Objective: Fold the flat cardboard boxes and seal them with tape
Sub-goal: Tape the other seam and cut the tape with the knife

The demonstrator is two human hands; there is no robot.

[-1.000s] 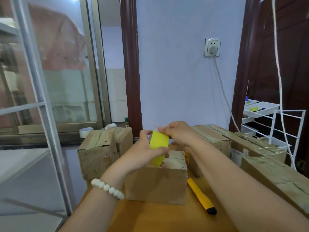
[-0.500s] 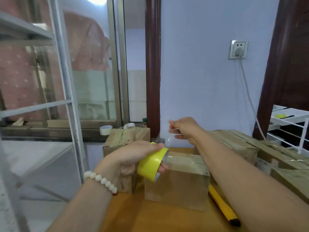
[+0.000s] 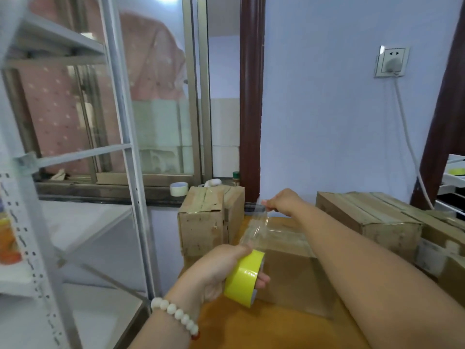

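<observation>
The left hand point(image 3: 214, 270) grips the tape roll point(image 3: 242, 278). The right hand point(image 3: 284, 202) pinches the free end of the strip point(image 3: 255, 229), stretched above the box point(image 3: 286, 275) on the surface point(image 3: 251, 328). Best keep it taut and centred over the seam, then press it down.

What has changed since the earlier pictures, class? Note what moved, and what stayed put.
The left hand drew the yellow tape roll back toward the person, away from the right hand, which pinches the tape's end. A clear tape strip now stretches between them above the cardboard box. Both grips and the box stayed as they were.
</observation>
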